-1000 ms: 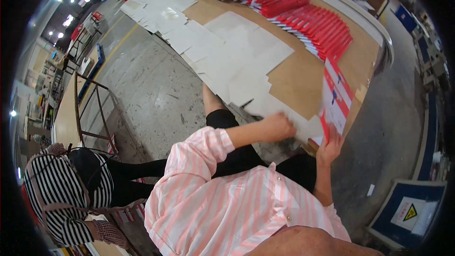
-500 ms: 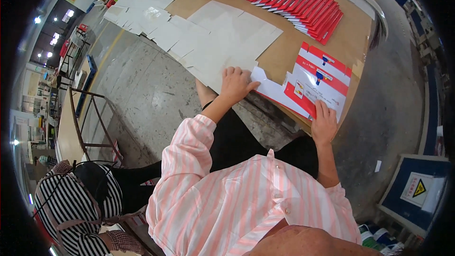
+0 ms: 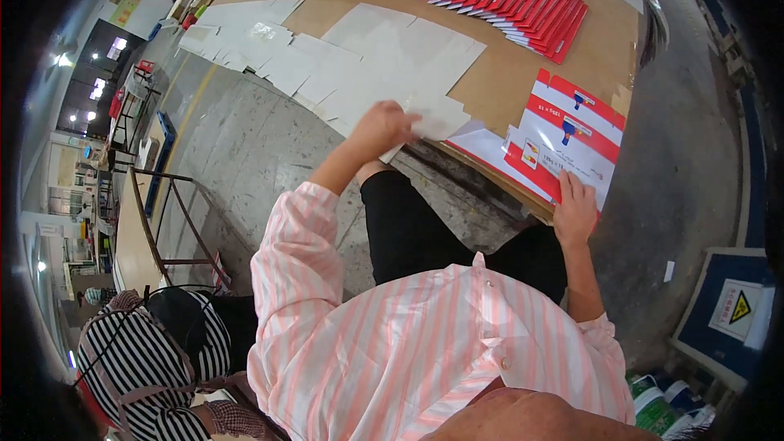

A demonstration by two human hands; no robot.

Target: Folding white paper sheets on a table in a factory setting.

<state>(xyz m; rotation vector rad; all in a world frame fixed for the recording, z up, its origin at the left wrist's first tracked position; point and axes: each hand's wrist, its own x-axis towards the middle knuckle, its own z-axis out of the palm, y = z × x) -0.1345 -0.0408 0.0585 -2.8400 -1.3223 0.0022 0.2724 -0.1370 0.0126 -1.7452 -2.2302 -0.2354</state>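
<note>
My right hand (image 3: 576, 208) is at the near right edge of a flat red-and-white printed carton (image 3: 572, 126). Its fingers lie straight on top, and the thumb is hidden. My left hand (image 3: 384, 131) has curled fingers, slightly blurred, at the near edge of a plain white carton blank (image 3: 439, 117). A white corner shows just under this hand. The blank lies on other overlapping white blanks (image 3: 380, 53) and reaches toward the printed carton. Another printed piece (image 3: 482, 147) pokes out between them along the near edge of the table.
A fanned row of red cartons (image 3: 514, 4) lies along the far side of the brown table (image 3: 469, 96). At lower left, a person in a striped top (image 3: 135, 351) is near a long table (image 3: 135, 229). A blue board with a warning sign (image 3: 727, 310) stands at right.
The printed carton has slid to the right with my right hand. My left hand has moved left and curled, and a white blank now covers part of the piece beside it.
</note>
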